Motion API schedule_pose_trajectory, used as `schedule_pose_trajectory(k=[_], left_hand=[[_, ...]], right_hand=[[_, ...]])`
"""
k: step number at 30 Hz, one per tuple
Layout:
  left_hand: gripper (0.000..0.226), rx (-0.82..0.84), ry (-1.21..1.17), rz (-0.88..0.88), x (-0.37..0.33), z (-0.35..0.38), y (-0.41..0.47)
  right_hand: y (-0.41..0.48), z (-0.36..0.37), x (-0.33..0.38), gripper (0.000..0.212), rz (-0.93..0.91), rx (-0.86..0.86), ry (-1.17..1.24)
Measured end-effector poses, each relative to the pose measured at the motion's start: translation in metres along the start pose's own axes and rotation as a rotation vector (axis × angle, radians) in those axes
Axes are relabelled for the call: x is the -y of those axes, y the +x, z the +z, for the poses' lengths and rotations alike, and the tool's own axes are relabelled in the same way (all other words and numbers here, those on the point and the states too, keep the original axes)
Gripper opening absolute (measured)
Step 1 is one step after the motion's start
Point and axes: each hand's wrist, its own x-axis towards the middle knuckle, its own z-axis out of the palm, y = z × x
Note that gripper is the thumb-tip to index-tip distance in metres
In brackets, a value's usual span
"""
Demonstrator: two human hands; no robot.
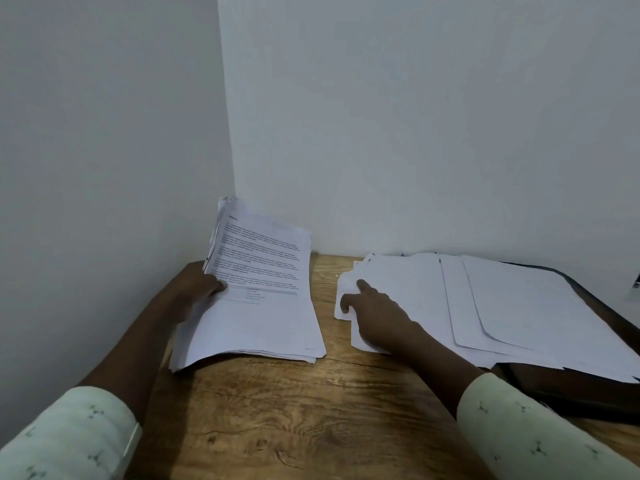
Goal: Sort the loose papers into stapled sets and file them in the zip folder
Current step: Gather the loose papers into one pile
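1. Nearest: L and R forearms come in from the bottom corners. The left sleeve (69,434) and right sleeve (530,427) are pale w/ a small dark print.
2. The wooden table (294,410) shows bare brown grain btwn the arms, in front of both paper piles.
3. The left hand (197,289) grips the printed stack (263,306) at its L edge. The thumb lies on the top page and the fingers are hidden under the sheets.
4. The printed stack is thick. Its near end rests on the table, L of centre, while the far end is lifted and tilted up toward the wall corner. The top page has paragraphs of text and a small table, too blurred to read. The top-L corner is curled.
5. The right hand (377,313) rests on the near-L part of the spread papers (502,306). Its index finger lies straight on the top sheet and the thumb sits at the sheets' L edge. The other fingers are hidden, so can't tell if it pinches a sheet or only presses.
6. The spread papers are white, blank side up, and fanned in overlapping layers across the R side of the table. They sit apart from the printed stack, w/ a strip of wood btwn them.
7. The zip folder (571,393) is dark and lies flat under the R part of the spread papers. Its near edge and far-R rim stick out.
8. Farthest: plain pale walls (415,116) meet in a corner just behind the printed stack.
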Motion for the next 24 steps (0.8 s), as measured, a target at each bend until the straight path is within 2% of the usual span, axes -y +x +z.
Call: schedule_pose_trajectory(k=[4,8,11,15,20,22,24], left_hand=[[0.041,0.038,-0.011,-0.063,-0.002,0.006,0.001],[0.039,0.032,-0.052,-0.109,-0.001,0.013,0.004],[0.038,0.073,-0.135,-0.176,0.0,0.017,0.004],[0.041,0.191,-0.318,-0.278,0.001,0.028,-0.002],[0.035,0.282,-0.488,-0.354,-0.005,0.051,-0.019],[0.036,0.309,-0.513,-0.362,-0.005,0.055,-0.024],[0.037,0.29,-0.512,-0.366,-0.005,0.057,-0.024]], right_hand=[[0.01,-0.005,-0.021,0.025,0.099,-0.092,0.038],[0.016,-0.025,-0.044,0.025,0.251,-0.28,0.36],[0.011,-0.061,-0.042,0.033,0.22,-0.462,0.595],[0.014,-0.116,-0.025,0.039,0.168,-0.6,1.179],[0.008,-0.156,-0.009,0.035,-0.027,-0.601,1.84],[0.006,-0.157,-0.011,0.035,-0.067,-0.606,2.04],[0.008,-0.144,-0.012,0.035,-0.029,-0.64,2.133]])
